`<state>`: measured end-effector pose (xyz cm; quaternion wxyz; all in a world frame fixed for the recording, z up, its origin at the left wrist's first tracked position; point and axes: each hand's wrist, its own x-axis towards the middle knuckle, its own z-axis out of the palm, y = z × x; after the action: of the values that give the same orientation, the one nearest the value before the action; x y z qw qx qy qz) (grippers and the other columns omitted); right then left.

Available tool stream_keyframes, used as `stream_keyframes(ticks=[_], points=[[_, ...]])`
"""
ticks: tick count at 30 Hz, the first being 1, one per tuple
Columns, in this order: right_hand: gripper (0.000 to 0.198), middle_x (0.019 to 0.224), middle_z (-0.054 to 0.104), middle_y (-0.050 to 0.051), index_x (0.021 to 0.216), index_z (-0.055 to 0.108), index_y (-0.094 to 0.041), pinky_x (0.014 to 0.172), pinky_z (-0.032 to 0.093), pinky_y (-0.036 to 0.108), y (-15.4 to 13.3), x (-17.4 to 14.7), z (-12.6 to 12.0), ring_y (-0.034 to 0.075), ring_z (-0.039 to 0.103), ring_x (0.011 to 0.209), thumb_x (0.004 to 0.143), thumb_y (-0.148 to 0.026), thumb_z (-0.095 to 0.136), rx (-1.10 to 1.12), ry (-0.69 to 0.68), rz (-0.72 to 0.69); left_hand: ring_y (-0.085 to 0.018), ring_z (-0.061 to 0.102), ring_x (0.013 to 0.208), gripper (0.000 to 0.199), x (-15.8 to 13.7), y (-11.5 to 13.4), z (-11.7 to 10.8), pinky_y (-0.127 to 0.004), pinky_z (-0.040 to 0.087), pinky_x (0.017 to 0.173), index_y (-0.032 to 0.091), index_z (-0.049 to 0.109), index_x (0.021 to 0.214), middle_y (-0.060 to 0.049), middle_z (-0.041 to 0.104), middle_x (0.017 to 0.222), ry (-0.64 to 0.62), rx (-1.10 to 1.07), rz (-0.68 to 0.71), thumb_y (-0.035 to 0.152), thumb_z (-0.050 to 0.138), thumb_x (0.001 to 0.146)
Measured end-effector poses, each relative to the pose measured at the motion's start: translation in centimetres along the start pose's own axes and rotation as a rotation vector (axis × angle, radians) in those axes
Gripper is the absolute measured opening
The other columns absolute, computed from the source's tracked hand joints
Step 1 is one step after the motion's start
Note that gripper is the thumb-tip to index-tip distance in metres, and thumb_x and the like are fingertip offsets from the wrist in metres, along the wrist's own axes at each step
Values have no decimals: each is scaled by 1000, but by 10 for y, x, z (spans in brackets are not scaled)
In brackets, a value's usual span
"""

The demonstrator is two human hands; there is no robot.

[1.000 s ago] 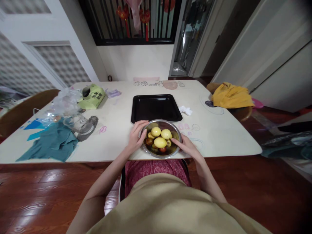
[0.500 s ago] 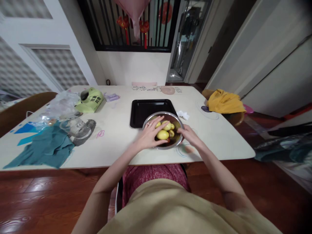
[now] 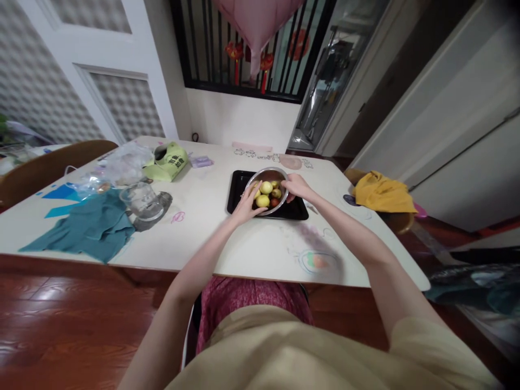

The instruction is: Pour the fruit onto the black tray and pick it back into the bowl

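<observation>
The metal bowl (image 3: 268, 174), at the table's (image 3: 260, 250) near edge a second ago, is now over the black tray (image 3: 236, 186), tilted left. The right hand (image 3: 298, 187) pinches its right rim; the left hand (image 3: 245, 207) spreads beside the yellow fruits (image 3: 262, 201).

On the left of the white, crayon-marked table (image 3: 190, 238), a crumpled teal cloth (image 3: 87, 225) lay at the near edge, with a clear plastic container (image 3: 143, 201) just right of it. Farther back were a crumpled transparent plastic bag (image 3: 128, 160), a light-green box with dark lettering (image 3: 174, 163) and, right of that, a small pale-purple packet (image 3: 201, 162). At far right, a mustard-yellow cloth (image 3: 382, 192) draped a brown chair (image 3: 400, 221). Beyond the table, 2 red tasselled ornaments (image 3: 234, 50) flanked the tip of a shiny pink balloon (image 3: 260, 24).
</observation>
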<state>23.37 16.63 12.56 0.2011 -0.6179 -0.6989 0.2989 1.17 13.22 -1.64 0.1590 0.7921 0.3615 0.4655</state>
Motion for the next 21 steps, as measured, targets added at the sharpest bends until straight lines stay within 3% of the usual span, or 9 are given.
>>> stream_keyframes(ticks=[4,9,16,21], points=[[23,45,61,3,88,74,-14,60,62,33,-16,10,0,25,71,50,92,-25,54,-203,-11,-58,-41,30,163,100,-2,-11,1,-63,28,132,26,27,171,-23,31,170,40,3,-40,55,79,92],[22,46,60,4,85,76,-15,73,64,39,-28,17,-4,24,71,51,91,-23,57,-385,73,-133,-39,39,158,96,-4,-17,5,-60,34,130,27,28,171,-21,35,166,43,-2,-52,44,81,92],[26,58,69,12,90,78,-11,79,64,41,-33,20,-7,30,77,68,92,-25,57,-477,84,-129,-39,42,155,93,-5,-15,8,-59,39,128,27,30,170,-19,38,165,14,100,-136,20,77,90],[30,65,75,13,100,80,-10,81,61,38,-33,20,-14,29,77,74,91,-23,55,-553,70,-120,-37,48,150,86,-6,-8,7,-55,47,123,31,35,168,-15,40,163,24,154,-237,18,71,91]])
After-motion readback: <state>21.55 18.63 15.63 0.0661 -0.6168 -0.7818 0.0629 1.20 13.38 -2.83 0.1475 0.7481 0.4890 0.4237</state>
